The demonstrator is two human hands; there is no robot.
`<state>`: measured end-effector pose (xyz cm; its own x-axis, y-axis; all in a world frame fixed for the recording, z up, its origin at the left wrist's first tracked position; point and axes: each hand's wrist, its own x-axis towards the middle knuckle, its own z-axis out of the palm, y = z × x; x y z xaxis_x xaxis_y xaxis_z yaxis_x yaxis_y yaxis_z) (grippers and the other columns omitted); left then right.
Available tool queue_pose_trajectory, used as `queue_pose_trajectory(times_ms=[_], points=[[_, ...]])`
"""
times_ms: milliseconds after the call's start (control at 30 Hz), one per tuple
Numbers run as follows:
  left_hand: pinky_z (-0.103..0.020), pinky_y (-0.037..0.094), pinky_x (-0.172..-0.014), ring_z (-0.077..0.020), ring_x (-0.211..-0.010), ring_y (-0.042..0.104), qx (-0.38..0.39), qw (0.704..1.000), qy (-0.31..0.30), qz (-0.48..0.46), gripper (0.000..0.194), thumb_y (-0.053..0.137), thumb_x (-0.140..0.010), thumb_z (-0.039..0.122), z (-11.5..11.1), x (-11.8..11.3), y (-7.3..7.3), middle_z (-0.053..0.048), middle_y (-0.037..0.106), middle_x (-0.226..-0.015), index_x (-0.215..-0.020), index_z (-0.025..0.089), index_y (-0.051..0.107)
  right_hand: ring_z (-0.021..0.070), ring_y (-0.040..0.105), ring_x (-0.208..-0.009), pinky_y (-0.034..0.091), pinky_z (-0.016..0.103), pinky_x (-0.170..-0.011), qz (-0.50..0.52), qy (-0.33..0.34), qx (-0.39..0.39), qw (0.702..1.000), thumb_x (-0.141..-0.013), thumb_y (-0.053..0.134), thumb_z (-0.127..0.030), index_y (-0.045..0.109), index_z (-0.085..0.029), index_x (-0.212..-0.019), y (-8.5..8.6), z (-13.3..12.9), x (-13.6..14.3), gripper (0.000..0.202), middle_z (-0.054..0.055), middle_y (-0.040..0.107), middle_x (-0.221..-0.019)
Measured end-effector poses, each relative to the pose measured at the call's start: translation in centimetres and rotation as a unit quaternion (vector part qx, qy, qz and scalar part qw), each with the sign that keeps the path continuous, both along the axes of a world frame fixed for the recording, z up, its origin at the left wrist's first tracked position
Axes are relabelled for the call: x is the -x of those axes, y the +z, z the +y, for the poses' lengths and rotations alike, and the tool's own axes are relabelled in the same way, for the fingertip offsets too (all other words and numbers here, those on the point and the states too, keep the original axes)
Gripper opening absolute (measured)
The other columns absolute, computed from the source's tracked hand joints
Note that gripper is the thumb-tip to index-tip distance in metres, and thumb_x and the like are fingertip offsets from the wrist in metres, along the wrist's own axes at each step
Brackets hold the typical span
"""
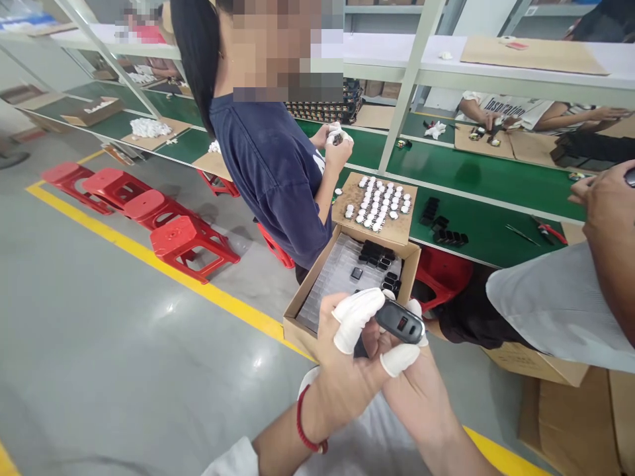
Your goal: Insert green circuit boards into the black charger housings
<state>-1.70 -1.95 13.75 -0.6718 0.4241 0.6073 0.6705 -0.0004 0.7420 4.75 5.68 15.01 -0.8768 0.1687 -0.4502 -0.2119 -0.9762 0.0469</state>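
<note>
I see my left hand (342, 357) and right hand (411, 377) both closed around one black key fob (399, 322), just before one open cardboard box (354, 277); four red stools (149, 205) edge open floor.

A small black key-fob casing (399, 322) (oblong, glossy, with a tiny red mark on its upper face) lies nearly level, tilted slightly down to the right, pinched between white-cotted fingertips (353, 317).

Dark lettering runs across a seated person's white shirt (516, 106), too blurred to read.
</note>
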Motion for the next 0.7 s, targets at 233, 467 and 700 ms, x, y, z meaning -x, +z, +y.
queue_pose_trajectory(times_ms=[233,467,700], points=[[-0.030,0.054,-0.091,-0.0176,-0.103,0.058,0.041,0.997,-0.015,-0.056,0.064,0.075,-0.070,0.054,0.0,0.0,-0.5,-0.006,0.056,-0.112,-0.122,0.021,0.056,0.0139,0.068,-0.093,0.059,0.027,-0.090,0.005,0.001,-0.212,0.977,-0.079,0.068,-0.054,0.074,-0.029,-0.093,-1.7,-0.5,0.2,0.029,-0.003,0.072,-0.102],[-0.031,0.052,-0.099,-0.0170,-0.112,0.059,0.088,0.984,-0.141,-0.059,0.049,0.074,-0.076,0.030,-1.0,2.3,-2.3,-0.006,0.060,-0.123,-0.119,0.025,0.051,0.0203,0.064,-0.107,0.058,0.035,-0.091,-0.131,-0.075,-0.325,0.933,-0.077,0.072,-0.046,0.072,-0.033,-0.104,-4.6,-0.2,-0.2,0.031,0.002,0.067,-0.118],[-0.032,0.053,-0.097,-0.0183,-0.111,0.054,0.215,0.965,-0.152,0.009,0.059,0.067,-0.079,0.014,-1.4,2.5,-3.2,-0.008,0.060,-0.121,-0.131,0.021,0.041,0.0150,0.068,-0.098,0.058,0.023,-0.085,-0.168,-0.122,-0.682,0.701,-0.079,0.071,-0.025,0.075,-0.032,-0.087,-4.8,0.6,-1.4,0.011,0.001,0.071,-0.110]])
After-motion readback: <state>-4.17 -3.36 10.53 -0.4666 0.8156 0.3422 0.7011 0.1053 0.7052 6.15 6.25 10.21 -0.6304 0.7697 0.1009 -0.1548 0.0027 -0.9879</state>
